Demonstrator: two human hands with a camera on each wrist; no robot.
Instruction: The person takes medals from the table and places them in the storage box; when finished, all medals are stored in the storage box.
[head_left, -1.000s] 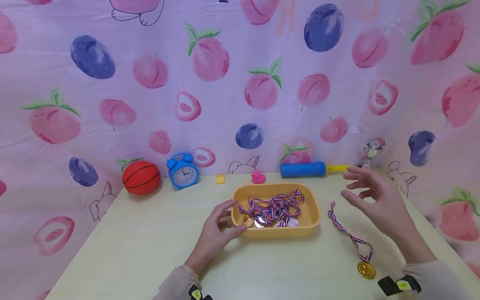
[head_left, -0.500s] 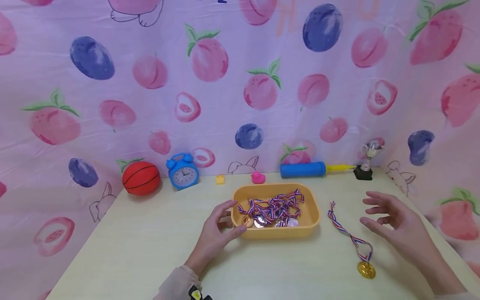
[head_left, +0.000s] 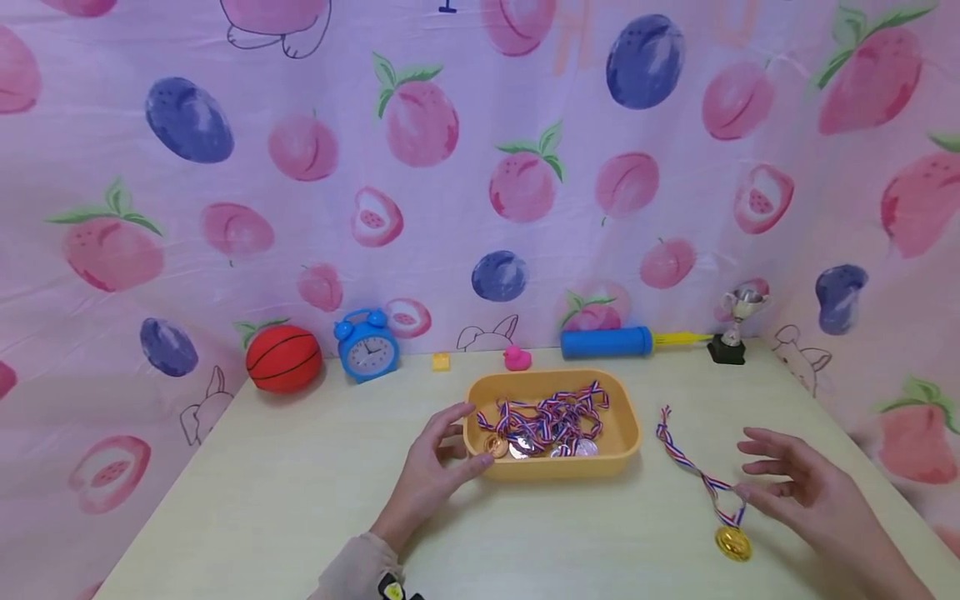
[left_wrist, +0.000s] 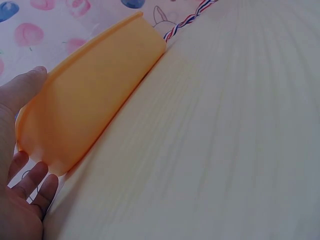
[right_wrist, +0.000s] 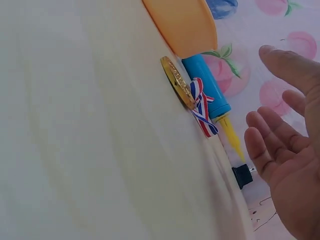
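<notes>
Fruit-print cloth (head_left: 480, 167) hangs behind the table (head_left: 285, 500). Along the far edge, from the left, stand a ball (head_left: 283, 358), a blue clock (head_left: 367, 345), a small yellow block (head_left: 441, 361), a pink duck (head_left: 516, 358), a blue pump (head_left: 607, 342) and, near the far right corner, a small trophy (head_left: 735, 327).

At the middle of the table the left hand (head_left: 431, 475) rests against the left end of the orange tray (head_left: 626, 417), its thumb at the rim and its fingers relaxed on the wall. The tray holds a tangle of medals (head_left: 543, 425) on red, white and blue ribbons; gold, bronze and silver discs show among them.

Right of the tray, one gold medal (head_left: 732, 542) lies alone on the table, its ribbon (head_left: 686, 458) trailing back toward the far edge. The right hand (head_left: 813, 492) hovers just beside it, fingers spread and empty, their tips near the ribbon where it meets the disc.

Judging by the layout, sorting has barely begun: one medal is out, while the rest are in the tray.

No brand or readable writing shows; the clock's numerals are too small to read.
</notes>
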